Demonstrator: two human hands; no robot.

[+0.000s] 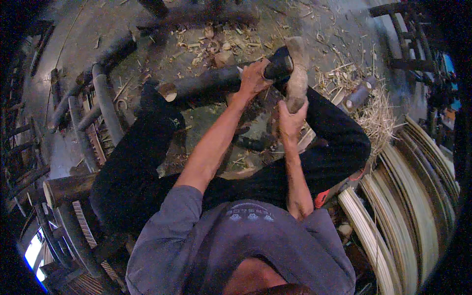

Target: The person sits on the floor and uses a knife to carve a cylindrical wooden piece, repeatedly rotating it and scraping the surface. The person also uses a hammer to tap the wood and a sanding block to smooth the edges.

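Note:
I sit with black-trousered legs spread over a dirt floor. My left hand (254, 78) is closed around the near end of a dark round pole (201, 82). The pole lies across the floor in front of me, its pale cut end pointing left. A small pale blade tip shows right beside that hand's fingers. My right hand (291, 120) grips the handle of a pale wooden mallet (297, 73), whose head stands upright just right of the left hand. A dark object behind the left hand is too unclear to name.
Wood shavings and straw (373, 115) litter the floor ahead and to the right. A short cut pole section (357, 96) lies by my right knee. Bundles of pale curved strips (413, 196) lie at the right, dark poles (105, 105) at the left, and a dark frame (410, 39) at the upper right.

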